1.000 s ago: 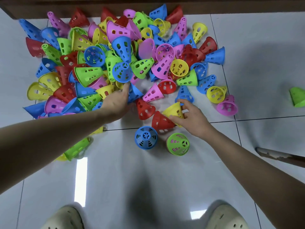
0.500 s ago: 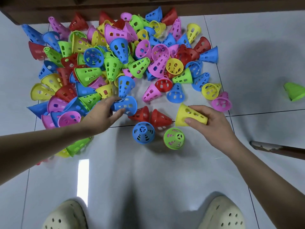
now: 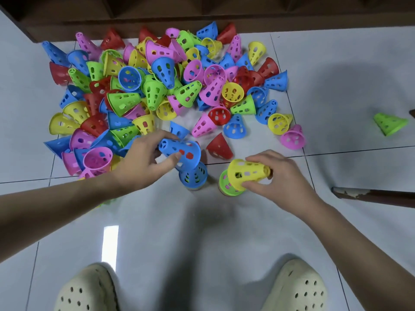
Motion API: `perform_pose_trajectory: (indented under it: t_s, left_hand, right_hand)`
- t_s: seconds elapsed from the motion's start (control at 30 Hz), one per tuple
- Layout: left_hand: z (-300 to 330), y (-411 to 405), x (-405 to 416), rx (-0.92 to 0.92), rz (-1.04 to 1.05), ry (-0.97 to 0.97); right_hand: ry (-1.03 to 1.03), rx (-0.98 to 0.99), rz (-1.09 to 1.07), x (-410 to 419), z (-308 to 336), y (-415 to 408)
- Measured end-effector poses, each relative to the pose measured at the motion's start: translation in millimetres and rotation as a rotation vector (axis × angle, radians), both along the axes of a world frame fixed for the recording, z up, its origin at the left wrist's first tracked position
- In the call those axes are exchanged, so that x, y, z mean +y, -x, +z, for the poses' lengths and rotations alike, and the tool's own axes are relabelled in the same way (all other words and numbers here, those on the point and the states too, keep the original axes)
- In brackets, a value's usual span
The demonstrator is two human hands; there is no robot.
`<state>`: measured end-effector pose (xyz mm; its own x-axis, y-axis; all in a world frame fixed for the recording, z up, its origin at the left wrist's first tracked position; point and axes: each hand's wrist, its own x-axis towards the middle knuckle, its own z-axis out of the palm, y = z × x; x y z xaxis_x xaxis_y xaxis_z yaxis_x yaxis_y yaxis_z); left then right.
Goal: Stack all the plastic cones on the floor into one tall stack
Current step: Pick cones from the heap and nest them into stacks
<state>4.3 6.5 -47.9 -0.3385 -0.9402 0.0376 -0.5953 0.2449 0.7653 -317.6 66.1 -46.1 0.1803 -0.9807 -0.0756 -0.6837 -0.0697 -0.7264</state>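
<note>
A heap of several perforated plastic cones (image 3: 157, 86) in blue, green, yellow, pink and red covers the tiled floor ahead of me. My left hand (image 3: 143, 160) grips a blue cone (image 3: 182, 151), tilted on its side just above an upright blue-topped stack (image 3: 194, 176). My right hand (image 3: 278, 176) holds a yellow cone (image 3: 247, 173), also tilted, over an upright green-topped stack (image 3: 226, 185). A red cone (image 3: 219, 147) lies on the floor just behind the two stacks.
One green cone (image 3: 389, 123) lies apart at the far right. A worn wooden bar (image 3: 372, 195) juts in from the right edge. Dark wooden furniture (image 3: 202, 12) borders the heap at the back. My two cream clogs (image 3: 87, 288) stand at the bottom.
Both hands have pulled back from the heap with a cone each. The left brought a blue cone over the blue stack, the right brought the yellow cone over the green stack.
</note>
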Motion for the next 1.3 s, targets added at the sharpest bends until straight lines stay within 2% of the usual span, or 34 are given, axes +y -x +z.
perform_pose_trajectory:
  t_s: [0.1, 0.2, 0.83, 1.03, 1.1, 1.2, 1.3]
  left_hand:
    - [-4.1, 4.5, 9.8, -0.130, -0.134, 0.022]
    - [-7.9, 10.1, 15.4, -0.183, -0.200, 0.020]
    - [-33.5, 16.9, 6.7, -0.235, -0.250, 0.001]
    - [-39.4, -6.9, -2.8, -0.224, -0.407, -0.051]
    - [-50.1, -19.7, -10.7, -0.255, -0.379, -0.088]
    - [-67.3, -26.0, -21.1, -0.364, -0.177, -0.122]
    - [-82.7, -26.7, -32.3, -0.471, -0.096, -0.159]
  right_hand:
    - [-0.047, 0.086, 0.032, 6.0, -15.9, -7.4]
    - [-0.036, 0.112, 0.027, 8.3, -28.3, -15.5]
    - [-0.057, 0.011, 0.016, 10.1, -59.3, -14.9]
    - [-0.120, 0.016, 0.077, 6.8, -58.1, -9.0]
    - [-0.213, 0.035, 0.107, 2.6, -55.9, -0.6]
    - [-0.338, 0.046, 0.082, -11.8, -51.6, 14.2]
    - [-0.426, 0.085, 0.051, -31.6, -50.9, 24.0]
